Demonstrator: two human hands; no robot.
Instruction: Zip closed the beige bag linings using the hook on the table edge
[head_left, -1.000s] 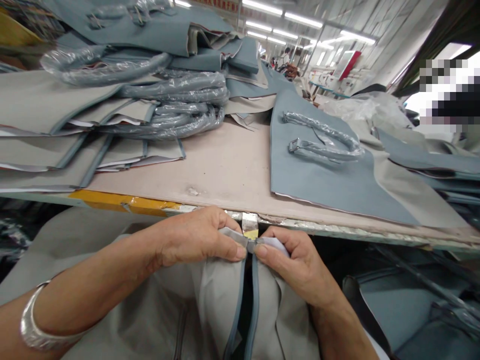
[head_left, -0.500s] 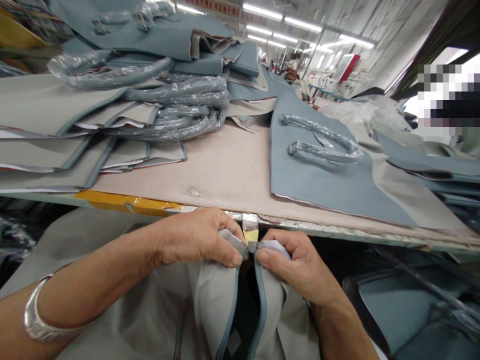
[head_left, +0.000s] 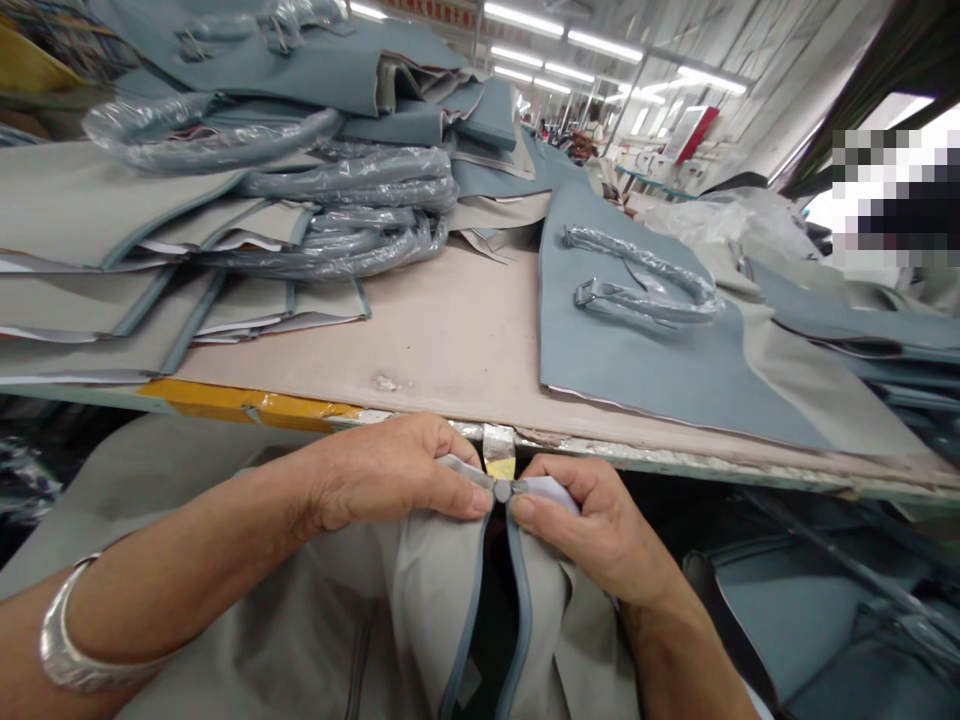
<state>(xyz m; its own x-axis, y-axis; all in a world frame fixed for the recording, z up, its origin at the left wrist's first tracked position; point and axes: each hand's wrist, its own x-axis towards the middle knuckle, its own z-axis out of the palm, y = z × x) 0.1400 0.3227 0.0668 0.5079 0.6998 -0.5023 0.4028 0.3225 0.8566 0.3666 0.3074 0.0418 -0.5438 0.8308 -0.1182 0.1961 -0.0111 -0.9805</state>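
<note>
Both hands pinch a light grey leather-like bag piece (head_left: 427, 590) with blue-bound edges, held below the table's front edge. My left hand (head_left: 405, 475) closes thumb and fingers on the left bound edge. On the right edge, where a pale lining shows, my right hand (head_left: 589, 520) pinches likewise. Between the thumbs sits a small grey rounded part (head_left: 502, 490), right below a metal tab with yellow tape (head_left: 500, 455) on the table edge. Beneath it the two edges part around a dark gap. Most fingertips are hidden behind the material.
The table (head_left: 457, 330) carries stacked grey and blue bag pieces (head_left: 82, 210) at left, with plastic-wrapped handles (head_left: 360, 185). A blue panel (head_left: 637, 350) with a wrapped strap lies at right. More blue pieces (head_left: 810, 620) are under the table at lower right.
My left hand has shifted slightly right, bringing the two bound edges closer together near the grey part. My right hand is nearly still.
</note>
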